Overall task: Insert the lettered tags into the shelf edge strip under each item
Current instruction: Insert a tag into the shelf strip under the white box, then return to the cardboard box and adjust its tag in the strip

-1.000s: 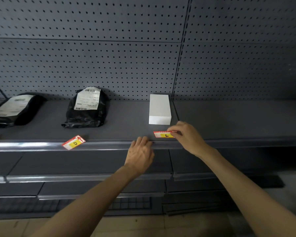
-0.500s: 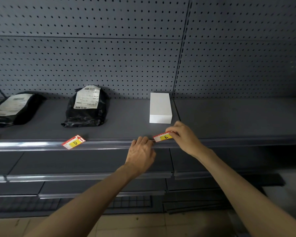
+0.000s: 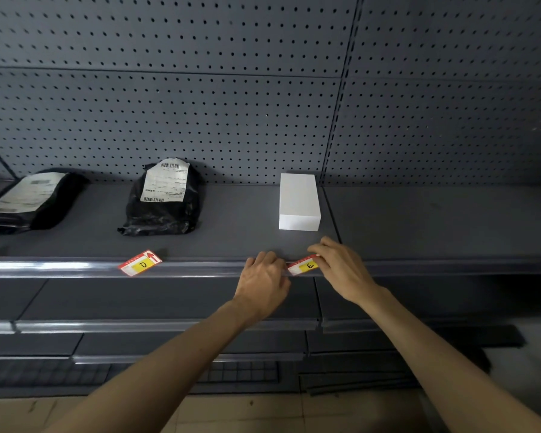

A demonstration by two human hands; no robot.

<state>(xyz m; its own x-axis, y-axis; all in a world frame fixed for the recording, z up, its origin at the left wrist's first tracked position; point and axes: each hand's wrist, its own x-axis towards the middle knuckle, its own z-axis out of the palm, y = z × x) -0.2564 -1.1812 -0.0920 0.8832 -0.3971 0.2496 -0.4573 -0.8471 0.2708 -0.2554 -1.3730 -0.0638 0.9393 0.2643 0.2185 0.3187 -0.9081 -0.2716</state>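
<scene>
A: The E tag [image 3: 303, 266] could skid off the shelf edge strip [image 3: 75, 269]; it's tilted, right end higher, long axis nearly along it.

B: Where exactly?

A: Below the white box [image 3: 299, 200], pinched in the right hand [image 3: 341, 270]; left hand [image 3: 264, 281] curls on the strip beside it

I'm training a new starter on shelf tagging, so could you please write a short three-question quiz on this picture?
1. True or false: the D tag sits flat inside the shelf edge strip.
2. Which letter is on the tag at the person's hands: A) C, B) E, C) F?
3. Which item stands behind that tag?

Key: 1. False, it lies loose and tilted. 2. B. 3. The white box.
</scene>
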